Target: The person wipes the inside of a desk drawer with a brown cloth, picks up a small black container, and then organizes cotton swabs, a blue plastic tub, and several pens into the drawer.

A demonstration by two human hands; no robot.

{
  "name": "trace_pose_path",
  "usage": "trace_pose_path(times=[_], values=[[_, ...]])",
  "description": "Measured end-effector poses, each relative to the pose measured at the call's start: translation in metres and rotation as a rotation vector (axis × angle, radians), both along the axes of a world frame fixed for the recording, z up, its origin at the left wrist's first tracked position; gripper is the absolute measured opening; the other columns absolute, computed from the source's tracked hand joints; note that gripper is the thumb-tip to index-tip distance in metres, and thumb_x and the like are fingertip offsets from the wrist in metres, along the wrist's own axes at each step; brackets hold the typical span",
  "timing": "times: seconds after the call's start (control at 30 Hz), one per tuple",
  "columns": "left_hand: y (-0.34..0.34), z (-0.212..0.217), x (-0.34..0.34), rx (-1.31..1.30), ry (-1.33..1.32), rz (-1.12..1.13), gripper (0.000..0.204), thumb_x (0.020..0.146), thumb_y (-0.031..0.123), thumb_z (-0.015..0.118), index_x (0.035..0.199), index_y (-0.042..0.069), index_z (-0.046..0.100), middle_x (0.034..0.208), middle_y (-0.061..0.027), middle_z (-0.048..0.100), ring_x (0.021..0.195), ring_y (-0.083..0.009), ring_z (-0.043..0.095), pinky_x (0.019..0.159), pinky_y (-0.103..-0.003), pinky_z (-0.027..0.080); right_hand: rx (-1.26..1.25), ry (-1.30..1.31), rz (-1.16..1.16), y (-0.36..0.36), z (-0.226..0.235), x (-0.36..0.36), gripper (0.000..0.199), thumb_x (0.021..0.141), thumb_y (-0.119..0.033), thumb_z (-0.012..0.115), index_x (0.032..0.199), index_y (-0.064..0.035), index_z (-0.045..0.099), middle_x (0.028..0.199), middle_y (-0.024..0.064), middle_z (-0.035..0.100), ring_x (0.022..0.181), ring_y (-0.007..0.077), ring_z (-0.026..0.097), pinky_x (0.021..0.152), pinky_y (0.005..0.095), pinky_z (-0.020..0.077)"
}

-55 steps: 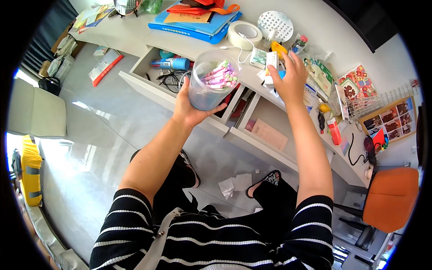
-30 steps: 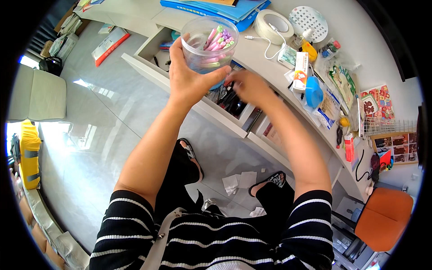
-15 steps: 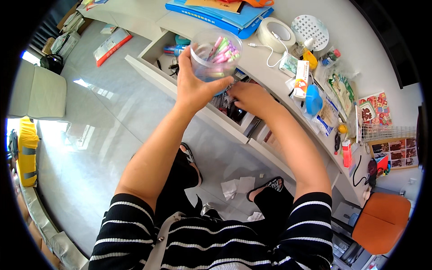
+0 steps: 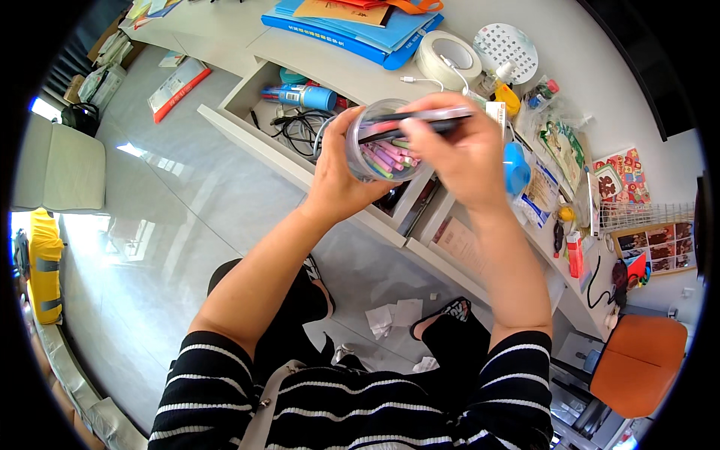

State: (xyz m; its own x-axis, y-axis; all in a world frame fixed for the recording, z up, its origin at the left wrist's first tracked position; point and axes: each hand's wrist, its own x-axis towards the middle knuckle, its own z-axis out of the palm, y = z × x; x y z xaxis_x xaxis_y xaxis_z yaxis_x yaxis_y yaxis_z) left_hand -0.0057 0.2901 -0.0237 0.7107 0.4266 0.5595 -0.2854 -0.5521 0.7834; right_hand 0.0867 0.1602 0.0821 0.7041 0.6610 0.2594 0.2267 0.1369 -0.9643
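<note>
My left hand (image 4: 337, 169) is wrapped round a clear round plastic tub (image 4: 355, 144) and holds it tilted above the open drawer (image 4: 255, 154). Inside the tub lie several thin pink, purple and green pastel sticks (image 4: 386, 156), perhaps pens. Over the tub's mouth, my right hand (image 4: 469, 154) grips a few black pens (image 4: 390, 129), their ends pointing left across the opening. The exact number of pens is blurred. Beneath the hands, the drawer holds black cables (image 4: 300, 131) and a blue cylinder (image 4: 311, 97); its right part is partly hidden by my hands.
On the desk are blue folders (image 4: 330, 34), a white tape roll (image 4: 442, 64), a round printed card (image 4: 506, 52), a blue lid (image 4: 516, 169) and packets. A second drawer (image 4: 450, 240) is open at right. Paper scraps (image 4: 386, 319) lie between my feet; an orange chair (image 4: 637, 364) stands right.
My right hand has come up out of the drawer with black pens and is over the tub. The tub has moved right and down, baring the cables and blue cylinder.
</note>
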Motion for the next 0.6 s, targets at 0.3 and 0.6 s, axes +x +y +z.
trace_pose_path(times=[0.3,0.6], values=[[0.006,0.000,0.000,-0.052,0.173,0.096,0.100,0.052,0.020,0.089,0.133,0.004,0.032,0.123,-0.0160,0.047,0.115,-0.0325,0.049,0.095,-0.041,0.043,-0.366,-0.302,0.093,0.016,0.005,0.004,0.026,0.073,-0.013,0.075,0.095,-0.0020,0.067,0.078,0.0060,0.066,0.057,0.0092,0.056,0.053,0.0248,0.0460],[0.031,-0.002,0.004,-0.466,0.085,0.162,0.101,0.055,0.022,0.090,0.132,0.001,0.028,0.122,-0.0175,0.048,0.112,-0.0266,0.053,0.095,-0.038,0.045,-0.410,-0.357,-0.272,-0.002,-0.058,0.052,0.016,0.085,-0.015,0.068,0.096,-0.0030,0.068,0.076,0.0024,0.065,0.065,0.0085,0.057,0.061,0.0242,0.0471]])
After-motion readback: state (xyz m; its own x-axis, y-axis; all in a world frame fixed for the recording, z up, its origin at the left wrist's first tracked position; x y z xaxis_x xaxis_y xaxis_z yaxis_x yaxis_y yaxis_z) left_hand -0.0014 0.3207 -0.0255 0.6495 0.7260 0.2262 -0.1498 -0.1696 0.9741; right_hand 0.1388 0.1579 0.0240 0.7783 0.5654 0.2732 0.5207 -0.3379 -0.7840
